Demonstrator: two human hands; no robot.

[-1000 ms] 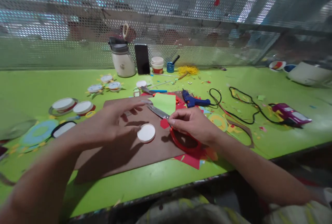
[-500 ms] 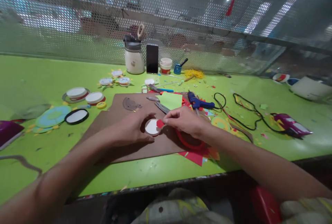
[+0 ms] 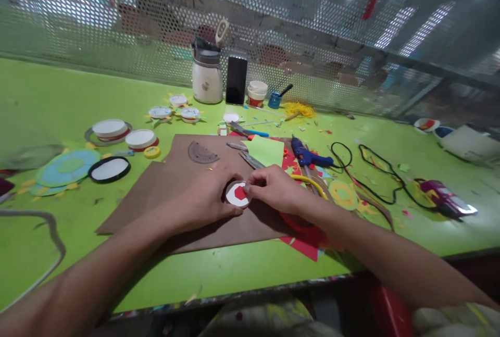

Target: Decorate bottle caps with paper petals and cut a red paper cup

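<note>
A small white disc (image 3: 232, 197) with a dark rim lies on brown cardboard (image 3: 191, 238). My left hand (image 3: 207, 196) curls its thumb and fingers round the disc's left side. On the disc's white face is a red paper piece (image 3: 239, 192) with angled edges. The thumb and forefinger of my right hand (image 3: 275, 188) pinch this piece at its right edge. Just beyond my hands are a clear protractor (image 3: 201, 152), a metal scissors blade (image 3: 251, 160) and a light green paper sheet (image 3: 267, 149).
A blue glue gun (image 3: 308, 154) with a black cord lies right of the cardboard. White lids (image 3: 109, 128) and a blue paper flower (image 3: 68, 166) lie left. Behind stand a white jug (image 3: 207, 82), a phone (image 3: 236, 80) and a blue paint pot (image 3: 275, 100). Paper scraps are scattered about.
My right hand has moved the red paper piece left, from the disc's right edge onto the middle of its face. My left hand stays round the disc. The view has shifted slightly.
</note>
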